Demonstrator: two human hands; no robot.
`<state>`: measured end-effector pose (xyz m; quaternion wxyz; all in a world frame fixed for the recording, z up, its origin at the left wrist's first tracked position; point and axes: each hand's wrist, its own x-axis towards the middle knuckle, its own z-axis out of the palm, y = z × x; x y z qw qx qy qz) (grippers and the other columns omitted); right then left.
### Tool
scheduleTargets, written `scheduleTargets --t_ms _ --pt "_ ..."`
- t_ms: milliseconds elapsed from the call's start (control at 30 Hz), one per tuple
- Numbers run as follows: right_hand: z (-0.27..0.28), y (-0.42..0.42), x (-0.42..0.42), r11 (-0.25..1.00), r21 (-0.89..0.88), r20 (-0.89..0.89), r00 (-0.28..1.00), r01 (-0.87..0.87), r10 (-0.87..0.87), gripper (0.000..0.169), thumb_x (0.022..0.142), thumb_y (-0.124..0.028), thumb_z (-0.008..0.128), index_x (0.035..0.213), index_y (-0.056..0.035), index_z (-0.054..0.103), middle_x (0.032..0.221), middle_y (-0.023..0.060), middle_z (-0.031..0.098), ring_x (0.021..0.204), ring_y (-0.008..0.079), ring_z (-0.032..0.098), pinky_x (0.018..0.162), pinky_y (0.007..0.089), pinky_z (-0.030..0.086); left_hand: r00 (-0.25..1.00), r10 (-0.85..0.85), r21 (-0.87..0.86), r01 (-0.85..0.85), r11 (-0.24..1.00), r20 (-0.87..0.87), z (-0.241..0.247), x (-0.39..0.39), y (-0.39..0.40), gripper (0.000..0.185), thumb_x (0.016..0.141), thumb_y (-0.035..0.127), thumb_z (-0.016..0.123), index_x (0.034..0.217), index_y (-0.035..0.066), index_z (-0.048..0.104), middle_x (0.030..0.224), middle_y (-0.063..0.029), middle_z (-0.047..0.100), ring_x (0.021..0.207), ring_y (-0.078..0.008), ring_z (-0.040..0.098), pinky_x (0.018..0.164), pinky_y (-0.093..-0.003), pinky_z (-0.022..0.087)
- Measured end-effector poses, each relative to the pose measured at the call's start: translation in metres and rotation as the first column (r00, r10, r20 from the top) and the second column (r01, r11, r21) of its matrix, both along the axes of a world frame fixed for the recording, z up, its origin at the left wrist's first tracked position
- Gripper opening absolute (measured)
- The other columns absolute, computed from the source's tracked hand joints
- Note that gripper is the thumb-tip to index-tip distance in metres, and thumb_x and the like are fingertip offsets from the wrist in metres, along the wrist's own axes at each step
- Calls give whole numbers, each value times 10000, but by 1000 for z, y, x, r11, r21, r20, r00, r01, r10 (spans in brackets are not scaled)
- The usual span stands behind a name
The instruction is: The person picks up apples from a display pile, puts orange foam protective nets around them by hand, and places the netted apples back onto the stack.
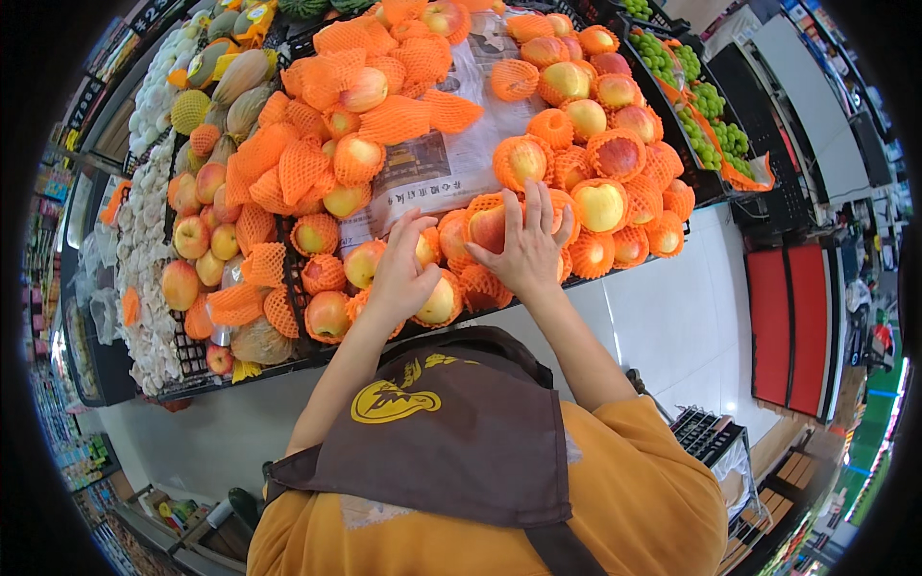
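Observation:
My right hand [529, 241] lies with spread fingers over a red-yellow apple [488, 229] in an orange foam net, at the front edge of the display. Whether it grips the apple cannot be told. To its left, my left hand [409, 270] is over the front row, between a yellow-red apple [362, 263] and a netted apple [438, 301]; its fingers are bent and partly hide what lies under them. Many netted apples [600, 205] are heaped on the right. Printed newspaper [461, 158] lines the middle. Orange foam nets [288, 162] are piled on the left, among more apples.
Left of a black crate wall [294, 281] are loose apples [192, 237], melons [241, 75] and garlic bulbs [148, 216]. Crates of green grapes [709, 101] stand at the right. A wire cart [709, 435] stands behind me on the right, near a red-fronted cabinet [807, 327].

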<state>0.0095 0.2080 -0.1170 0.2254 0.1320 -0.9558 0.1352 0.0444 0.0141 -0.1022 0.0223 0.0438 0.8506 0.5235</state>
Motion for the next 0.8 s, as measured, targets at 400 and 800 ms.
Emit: scheduleTargets --t_ms 400,800 --pt "20 11 -12 959 144 293 936 -245 195 758 610 -449 771 1230 -130 473 1197 80 512 1144 241 472 1041 626 91 1000 16 -90 -15 996 5 15 22 -21 520 773 41 602 1269 54 445 1411 -171 311 820 -182 583 786 -297 489" --pt "49 -12 -12 948 110 149 948 -298 280 769 678 -438 755 1293 -110 432 1296 133 430 1211 284 409 1035 581 135 994 -89 -261 69 963 -67 16 41 -45 470 781 156 614 1219 67 469 1333 -164 417 1194 -360 454 956 -427 418"
